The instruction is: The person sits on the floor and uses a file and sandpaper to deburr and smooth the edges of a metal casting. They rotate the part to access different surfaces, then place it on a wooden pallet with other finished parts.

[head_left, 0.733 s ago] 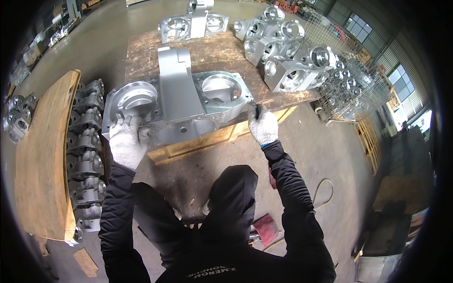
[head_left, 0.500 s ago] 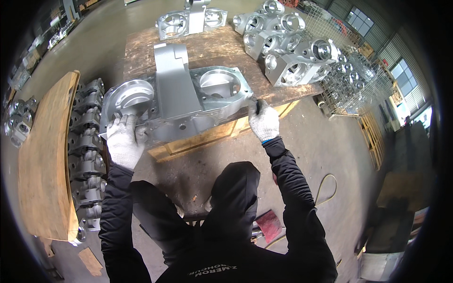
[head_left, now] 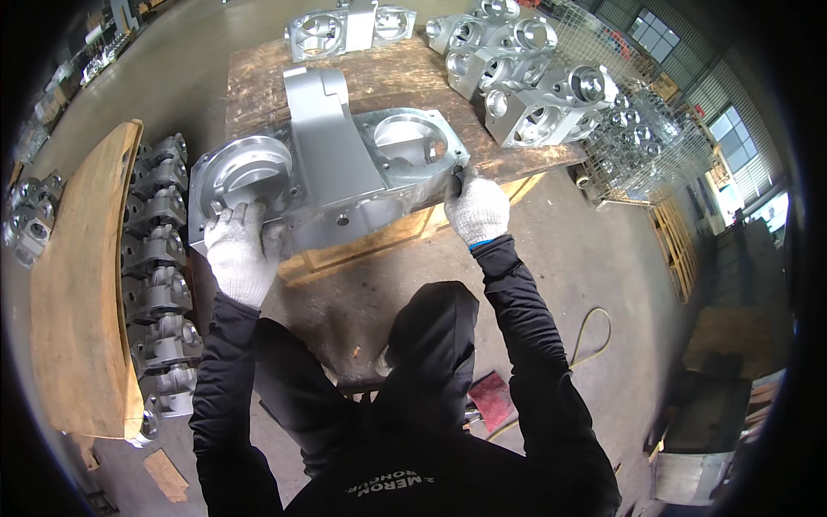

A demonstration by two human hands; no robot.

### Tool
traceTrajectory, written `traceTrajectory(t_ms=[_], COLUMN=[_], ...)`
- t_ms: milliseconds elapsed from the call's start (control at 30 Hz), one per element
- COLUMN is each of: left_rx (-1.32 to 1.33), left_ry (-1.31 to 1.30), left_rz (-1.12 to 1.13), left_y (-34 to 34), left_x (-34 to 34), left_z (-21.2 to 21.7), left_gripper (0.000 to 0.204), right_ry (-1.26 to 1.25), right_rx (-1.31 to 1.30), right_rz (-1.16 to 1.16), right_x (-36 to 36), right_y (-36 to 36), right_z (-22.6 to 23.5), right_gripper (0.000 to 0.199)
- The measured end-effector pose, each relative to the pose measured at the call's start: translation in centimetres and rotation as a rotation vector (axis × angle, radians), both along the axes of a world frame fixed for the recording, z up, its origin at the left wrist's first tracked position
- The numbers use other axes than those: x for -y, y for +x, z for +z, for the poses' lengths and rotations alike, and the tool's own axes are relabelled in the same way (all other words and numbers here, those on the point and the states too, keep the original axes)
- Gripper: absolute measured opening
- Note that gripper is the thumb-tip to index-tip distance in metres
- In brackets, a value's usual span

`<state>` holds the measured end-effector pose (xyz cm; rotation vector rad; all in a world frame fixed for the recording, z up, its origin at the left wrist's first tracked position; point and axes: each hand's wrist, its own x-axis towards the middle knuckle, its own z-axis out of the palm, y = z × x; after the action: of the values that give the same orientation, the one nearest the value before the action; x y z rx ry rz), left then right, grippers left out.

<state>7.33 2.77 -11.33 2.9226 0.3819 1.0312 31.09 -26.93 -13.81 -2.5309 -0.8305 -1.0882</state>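
Observation:
A large silver metal casting, with two round openings and a tall block between them, lies at the near edge of the wooden worktable. My left hand, in a white knit glove, is closed on its near left corner, fingers over the rim by the left opening. At the opposite right corner, my gloved right hand pinches a small dark piece against the casting's edge. What kind of piece it is cannot be made out, since the fingers cover most of it.
Another casting stands at the table's back, with several more grouped at the right. Castings line a board on my left. Right of the table stands a wire mesh cage; a yellow hose lies on the floor.
The casting and both hands have shifted slightly in view. My left hand sits a little further right, and my right hand a little higher and to the left, still at the right corner.

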Motion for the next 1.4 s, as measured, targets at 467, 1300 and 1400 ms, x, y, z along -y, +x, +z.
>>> traceTrajectory(t_ms=[467, 1300, 1400], left_rx=[0.007, 0.009, 0.006], left_ry=[-0.058, -0.037, -0.066], left_rz=[-0.018, -0.014, -0.054], left_y=[0.1, 0.2, 0.0], left_x=[0.1, -0.1, -0.3], left_z=[0.2, 0.4, 0.5], left_gripper=[0.033, 0.027, 0.027], right_ry=[-0.095, 0.169, 0.437], right_rx=[-0.077, -0.262, -0.313], right_rz=[-0.067, 0.089, 0.244], right_x=[-1.7, -8.3, -7.4], right_y=[-4.2, -12.9, -13.0], right_z=[0.8, 1.6, 2.0], right_gripper=[0.024, 0.029, 0.028])
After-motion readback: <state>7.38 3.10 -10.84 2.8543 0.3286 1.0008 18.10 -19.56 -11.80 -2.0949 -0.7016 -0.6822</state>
